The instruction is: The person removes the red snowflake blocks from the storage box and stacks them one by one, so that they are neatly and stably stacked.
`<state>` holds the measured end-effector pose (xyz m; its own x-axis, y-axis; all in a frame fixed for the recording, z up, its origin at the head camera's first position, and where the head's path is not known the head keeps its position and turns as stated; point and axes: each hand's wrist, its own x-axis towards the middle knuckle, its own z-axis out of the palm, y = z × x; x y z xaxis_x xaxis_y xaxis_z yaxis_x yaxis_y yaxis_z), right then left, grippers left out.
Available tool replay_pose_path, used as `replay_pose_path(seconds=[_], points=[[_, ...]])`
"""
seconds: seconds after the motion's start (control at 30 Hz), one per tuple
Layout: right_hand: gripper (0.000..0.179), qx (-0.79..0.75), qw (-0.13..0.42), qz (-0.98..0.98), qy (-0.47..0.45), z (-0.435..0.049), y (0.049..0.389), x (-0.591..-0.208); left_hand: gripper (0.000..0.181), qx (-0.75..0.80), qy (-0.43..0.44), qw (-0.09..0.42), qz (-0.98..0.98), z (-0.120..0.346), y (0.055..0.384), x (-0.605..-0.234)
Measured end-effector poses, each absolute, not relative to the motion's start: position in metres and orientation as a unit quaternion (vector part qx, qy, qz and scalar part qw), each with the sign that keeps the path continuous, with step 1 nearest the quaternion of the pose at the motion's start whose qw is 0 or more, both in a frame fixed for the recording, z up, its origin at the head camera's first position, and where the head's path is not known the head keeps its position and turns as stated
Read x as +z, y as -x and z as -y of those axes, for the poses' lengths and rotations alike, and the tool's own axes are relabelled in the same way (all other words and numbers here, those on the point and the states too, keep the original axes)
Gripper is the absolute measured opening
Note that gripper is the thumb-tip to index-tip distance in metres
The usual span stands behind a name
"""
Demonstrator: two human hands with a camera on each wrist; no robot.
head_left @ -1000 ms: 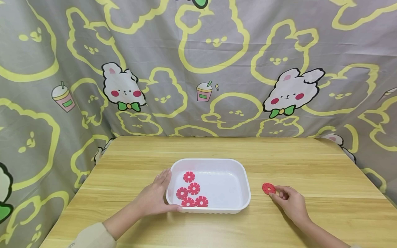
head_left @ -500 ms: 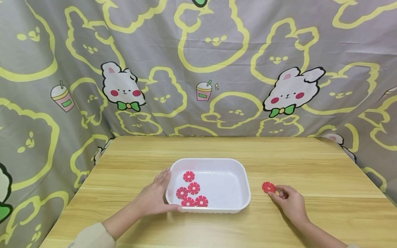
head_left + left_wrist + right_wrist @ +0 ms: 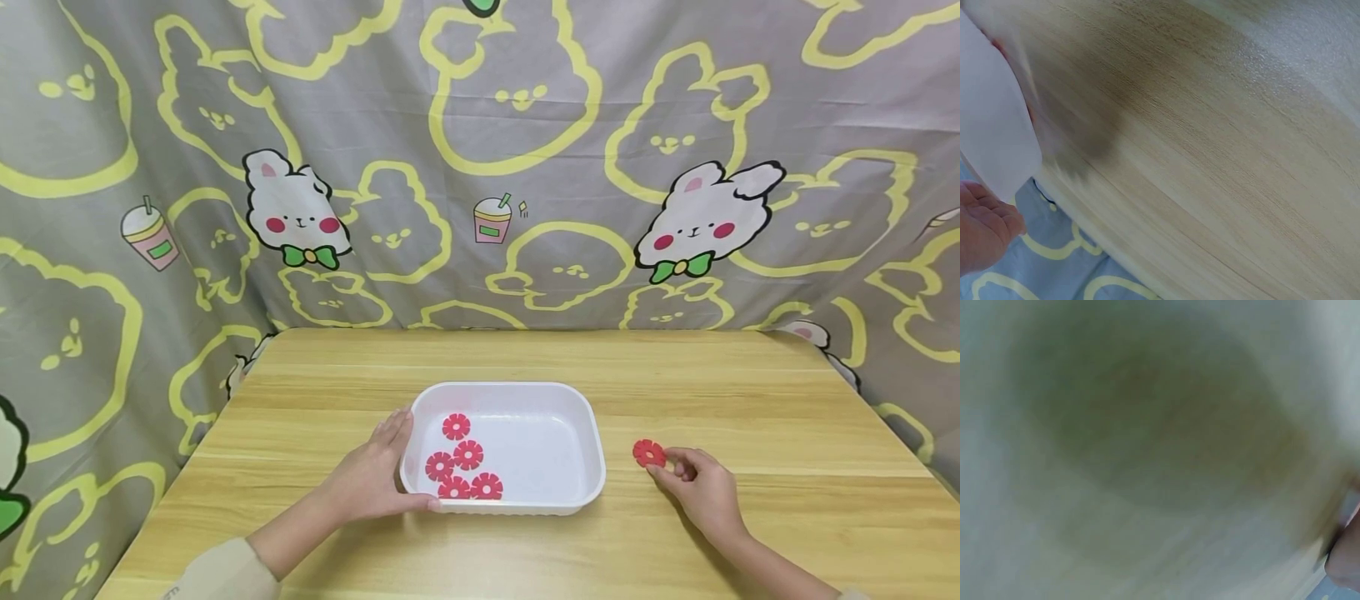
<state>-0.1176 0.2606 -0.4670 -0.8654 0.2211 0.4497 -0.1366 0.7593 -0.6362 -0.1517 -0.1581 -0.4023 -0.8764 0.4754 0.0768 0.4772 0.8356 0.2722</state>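
Your left hand (image 3: 371,475) gripped: white tray (image 3: 543,458), five red discs (image 3: 459,454) inside. Your right hand (image 3: 707,493) pinched: sixth disc (image 3: 641,450).

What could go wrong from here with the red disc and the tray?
The right hand pinches the red disc near its edge, so it might slip loose. The left hand touches the white tray only toward its left end, so a knock on the right end could swing it round.

The head view is bright, the right wrist's blurred.
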Motion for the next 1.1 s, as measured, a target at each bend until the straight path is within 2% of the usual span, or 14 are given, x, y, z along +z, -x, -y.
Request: replay_pose_path(seconds=[0.3, 0.5, 0.77, 1.1], points=[[0.022, 0.342, 0.265, 0.901, 0.014, -0.261, 0.118, -0.468, 0.116, -0.138, 0.247, -0.001, 0.959, 0.159, 0.152, -0.401], [0.026, 0.363, 0.229, 0.903, 0.029, -0.264, 0.118, -0.462, 0.116, -0.138, 0.245, -0.003, 0.960, 0.159, 0.152, -0.401], [0.023, 0.375, 0.253, 0.892, 0.001, -0.266, 0.131, -0.427, 0.117, -0.141, 0.245, -0.006, 0.959, 0.158, 0.151, -0.402], [0.023, 0.440, 0.256, 0.858, -0.070, -0.233, 0.152, -0.391, 0.119, -0.142, 0.239, -0.012, 0.961, 0.158, 0.151, -0.400]])
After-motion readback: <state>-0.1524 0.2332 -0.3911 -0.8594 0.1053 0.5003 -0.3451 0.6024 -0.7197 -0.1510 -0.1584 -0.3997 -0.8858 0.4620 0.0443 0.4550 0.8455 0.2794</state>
